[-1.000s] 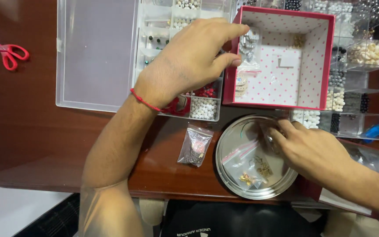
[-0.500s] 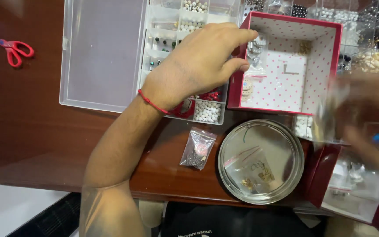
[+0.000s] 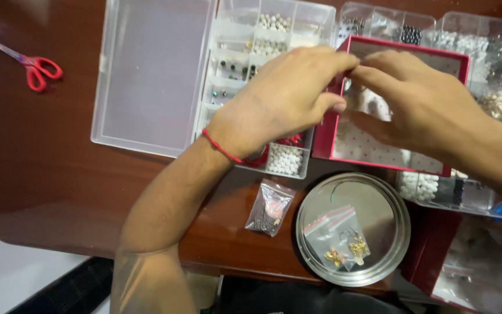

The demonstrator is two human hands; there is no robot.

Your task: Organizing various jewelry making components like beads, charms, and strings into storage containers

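I see both hands meeting over the red box [image 3: 326, 139], which sits toward the far right of the desk [image 3: 47, 174]. My left hand [image 3: 286, 99] reaches across the bead case [image 3: 228, 87], fingers curled, its thumb and forefinger drawn together at the box's near-left top corner. My right hand [image 3: 419, 99] comes in from the right edge, its fingertips pressed up against the left hand's. They seem to be pinching something small between them, but I cannot tell what; it is hidden by the fingers. A red thread [image 3: 222, 148] circles the left wrist.

The box has a white dotted lining and stands partly on the clear bead case, whose lid [image 3: 152, 75] lies open and flat to the left. More clear trays of beads [image 3: 489, 52] sit behind and to the right of the box.

Near the front edge, a round metal tin [image 3: 379, 197] lies just below the box, holding a small zip bag [image 3: 335, 235] with gold bits. A second small bag [image 3: 270, 207] lies left of the tin, apart from it. Red scissors [image 3: 33, 67] rest at the far left corner, well apart from everything else.
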